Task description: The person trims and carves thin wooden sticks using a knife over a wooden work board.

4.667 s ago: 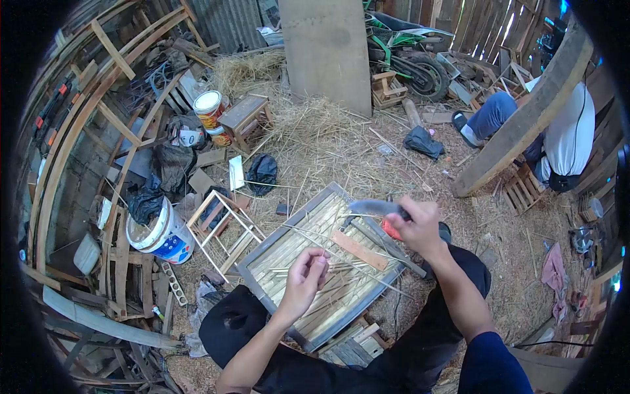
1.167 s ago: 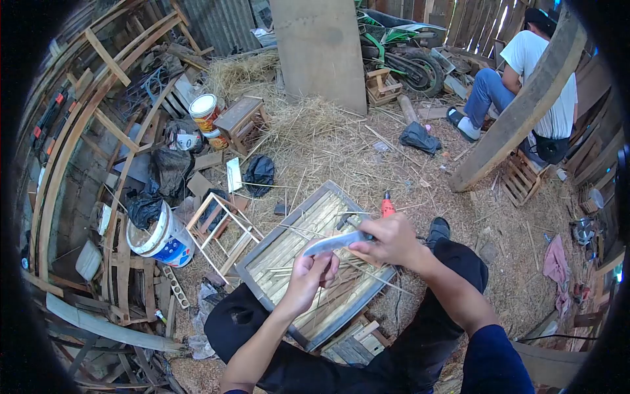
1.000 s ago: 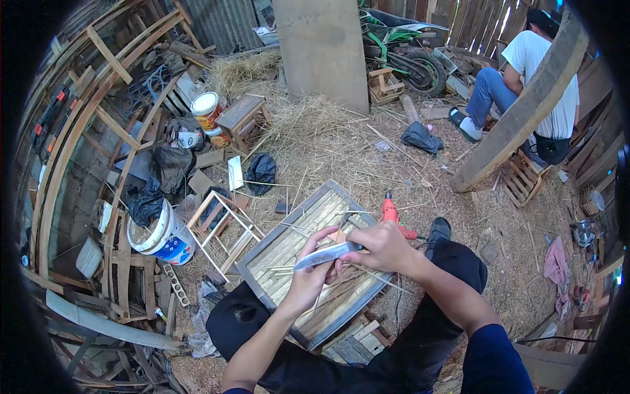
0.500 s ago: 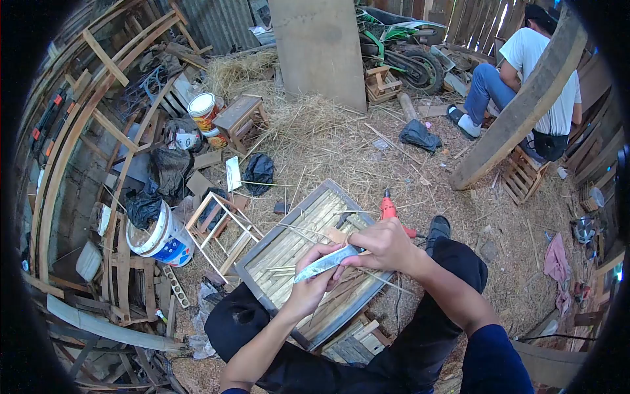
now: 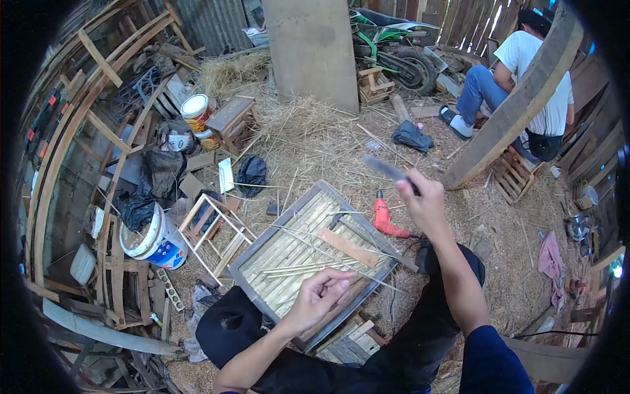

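Note:
My right hand (image 5: 423, 197) is wrapped round the dark handle of a knife (image 5: 385, 169), raised beyond the right side of a slatted wooden panel, its blade pointing up and left. My left hand (image 5: 319, 297) hovers over the near part of the panel (image 5: 262, 244), fingers curled together; whatever they pinch is too small to make out. Thin strips (image 5: 289, 269) lie across the slats. A flat brown piece of wood (image 5: 348, 247) and a hammer (image 5: 374, 238) rest on the panel's right half.
A red drill (image 5: 387, 220) lies on the ground right of the panel. A small wooden frame (image 5: 213, 233) and a white bucket (image 5: 157, 240) stand left. Another person (image 5: 531, 72) sits behind a leaning post (image 5: 518, 125). Straw (image 5: 308, 131) covers the ground ahead.
My right hand has lifted the knife up and away to the right from my left hand. My left hand has moved slightly down. The view has shifted a little.

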Available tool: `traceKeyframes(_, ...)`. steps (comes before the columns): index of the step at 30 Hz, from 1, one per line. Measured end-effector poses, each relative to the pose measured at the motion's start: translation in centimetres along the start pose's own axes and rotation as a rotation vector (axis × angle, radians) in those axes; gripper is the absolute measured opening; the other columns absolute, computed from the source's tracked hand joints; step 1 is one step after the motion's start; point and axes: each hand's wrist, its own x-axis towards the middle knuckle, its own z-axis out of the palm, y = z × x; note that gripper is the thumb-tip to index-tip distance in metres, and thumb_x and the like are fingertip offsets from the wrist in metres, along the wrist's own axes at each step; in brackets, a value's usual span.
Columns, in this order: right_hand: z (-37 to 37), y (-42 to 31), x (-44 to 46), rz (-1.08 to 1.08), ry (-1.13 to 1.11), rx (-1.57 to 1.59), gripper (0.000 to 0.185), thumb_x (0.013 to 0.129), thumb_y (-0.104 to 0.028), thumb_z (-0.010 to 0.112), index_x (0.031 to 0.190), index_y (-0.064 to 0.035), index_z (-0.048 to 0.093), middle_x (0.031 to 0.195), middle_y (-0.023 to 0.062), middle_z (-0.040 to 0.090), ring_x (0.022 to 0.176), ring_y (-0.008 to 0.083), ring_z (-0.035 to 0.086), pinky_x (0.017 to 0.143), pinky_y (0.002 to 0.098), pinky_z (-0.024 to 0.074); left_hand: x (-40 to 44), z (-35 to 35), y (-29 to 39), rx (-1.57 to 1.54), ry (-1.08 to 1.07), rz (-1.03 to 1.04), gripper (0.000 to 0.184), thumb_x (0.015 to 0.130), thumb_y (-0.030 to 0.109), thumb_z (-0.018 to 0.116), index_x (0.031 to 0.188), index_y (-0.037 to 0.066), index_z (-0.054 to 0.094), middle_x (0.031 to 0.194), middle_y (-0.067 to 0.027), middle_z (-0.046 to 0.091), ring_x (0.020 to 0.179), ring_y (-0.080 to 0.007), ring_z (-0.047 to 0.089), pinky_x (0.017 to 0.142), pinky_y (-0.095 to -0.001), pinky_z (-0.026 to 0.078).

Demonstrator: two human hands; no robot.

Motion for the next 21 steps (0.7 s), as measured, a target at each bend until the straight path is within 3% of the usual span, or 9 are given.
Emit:
traceKeyframes(2,-0.5,0.6,0.3,0.047,0.053,0.033,0.030,0.091,-0.037,0.066,0.086,-0.0074,0.064,0.059,0.0111,0.058,0.049,0.0263,0.060,0.047,0.0366,0.0435,0.1,-1.0,-0.5,-0.007,0.047,0.010,0.024,0.102,0.017,0.053,0.123,0.005,0.057,0.070,-0.0006,0.052,0.059,-0.0049,0.041,0.049,-0.0200,0.030)
traceKeyframes(5,0.0,-0.3,-0.8,-0.034,-0.047,0.024,0.032,0.092,-0.038,0.064,0.087,-0.0070,0.064,0.060,0.0116,0.059,0.051,0.0265,0.062,0.048,0.0366,0.0449,0.0,-2.4,-0.1,0.027,0.206,-0.011,0.025,0.102,0.018,0.055,0.123,0.005,0.057,0.072,-0.0008,0.055,0.058,-0.0037,0.041,0.049,-0.0197,0.030)
traceKeyframes(9,0.9,-1.6,-1.6,0.004,-0.206,0.103,0.036,0.090,-0.041,0.067,0.089,-0.0058,0.064,0.062,0.0114,0.062,0.055,0.0253,0.065,0.050,0.0351,0.0472,0.2,-3.2,-0.1,0.181,0.252,0.032,0.022,0.101,0.017,0.055,0.120,0.005,0.059,0.075,0.0000,0.058,0.060,-0.0025,0.043,0.052,-0.0192,0.032)
traceKeyframes(10,1.1,-2.3,-1.6,0.019,-0.224,0.160,0.035,0.088,-0.040,0.069,0.092,-0.0052,0.065,0.063,0.0114,0.063,0.055,0.0227,0.065,0.051,0.0346,0.0483,0.3,-3.4,-0.4,0.227,0.258,0.049,0.023,0.101,0.015,0.054,0.120,0.004,0.060,0.077,0.0002,0.058,0.067,-0.0036,0.049,0.059,-0.0200,0.038)
traceKeyframes(14,2.3,-3.3,-1.5,0.050,-0.335,0.251,0.036,0.088,-0.038,0.071,0.096,-0.0040,0.065,0.067,0.0123,0.064,0.058,0.0223,0.066,0.052,0.0338,0.0488,0.7,-3.1,-0.2,0.362,0.256,0.026,0.026,0.102,0.015,0.052,0.124,0.001,0.058,0.080,-0.0002,0.058,0.075,-0.0059,0.055,0.068,-0.0216,0.043)
traceKeyframes(17,3.3,-3.6,-1.8,0.054,-0.417,0.272,0.035,0.088,-0.037,0.071,0.096,-0.0034,0.065,0.071,0.0128,0.065,0.061,0.0240,0.066,0.055,0.0341,0.0493,1.7,-3.0,-0.7,0.352,0.239,0.131,0.026,0.103,0.015,0.051,0.124,0.001,0.057,0.080,-0.0003,0.058,0.069,-0.0041,0.051,0.060,-0.0201,0.040)
traceKeyframes(19,4.3,-4.0,-2.0,-0.035,-0.353,0.326,0.035,0.088,-0.037,0.070,0.097,-0.0034,0.065,0.072,0.0135,0.065,0.062,0.0246,0.065,0.056,0.0346,0.0490,2.0,-2.5,0.5,0.254,0.251,0.066,0.024,0.103,0.013,0.051,0.121,-0.001,0.058,0.083,-0.0014,0.059,0.076,-0.0058,0.054,0.067,-0.0212,0.043)
traceKeyframes(21,4.4,-4.4,-2.0,-0.032,-0.468,0.274,0.035,0.089,-0.038,0.068,0.090,-0.0036,0.063,0.068,0.0140,0.062,0.060,0.0276,0.063,0.055,0.0379,0.0472,2.3,-2.4,1.0,0.160,0.254,0.032,0.023,0.102,0.010,0.051,0.120,-0.002,0.058,0.086,-0.0025,0.060,0.081,-0.0070,0.056,0.072,-0.0220,0.045)
